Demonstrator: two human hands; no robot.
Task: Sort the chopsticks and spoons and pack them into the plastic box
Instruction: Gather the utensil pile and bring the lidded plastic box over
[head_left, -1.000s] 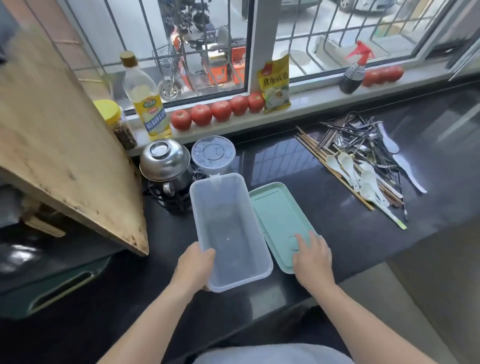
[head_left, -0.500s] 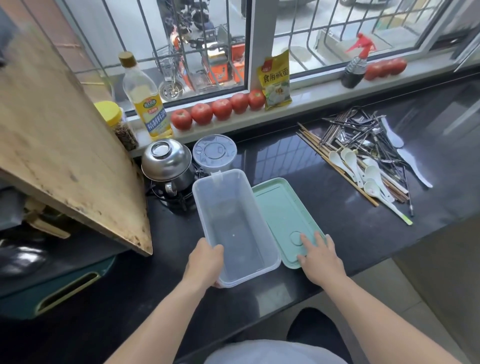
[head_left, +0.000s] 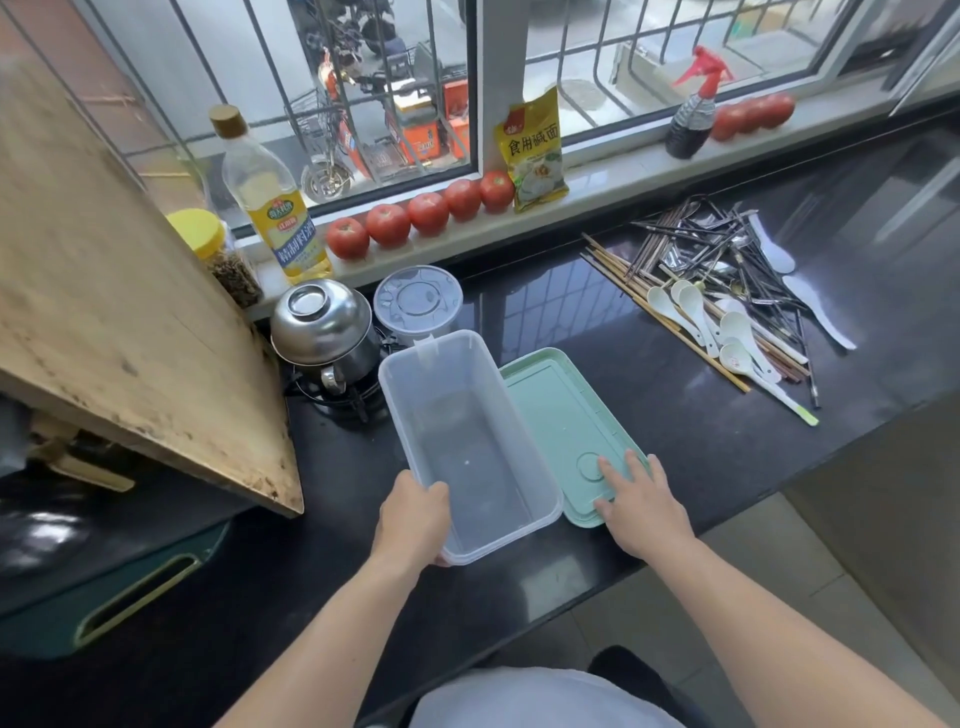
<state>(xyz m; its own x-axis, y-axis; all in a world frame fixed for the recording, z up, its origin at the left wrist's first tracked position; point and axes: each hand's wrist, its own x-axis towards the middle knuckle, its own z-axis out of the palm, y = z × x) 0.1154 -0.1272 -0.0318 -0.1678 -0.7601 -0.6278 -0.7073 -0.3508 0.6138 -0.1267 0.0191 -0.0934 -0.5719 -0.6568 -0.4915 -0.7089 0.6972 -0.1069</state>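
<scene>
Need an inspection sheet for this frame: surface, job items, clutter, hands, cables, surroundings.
Surface: black countertop, glossy.
Job's things: clear plastic box empty; green lid beside it; chopsticks and spoons piled far right.
Clutter: steel pot, round container, wooden board.
Hands: left hand grips box's near end; right hand rests on lid.
Cables: nothing seen.
Surroundings: barred window; tomatoes, oil bottle on sill.

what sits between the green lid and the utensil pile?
Head view: only bare black countertop lies between the green lid and the pile of chopsticks and spoons.
</scene>
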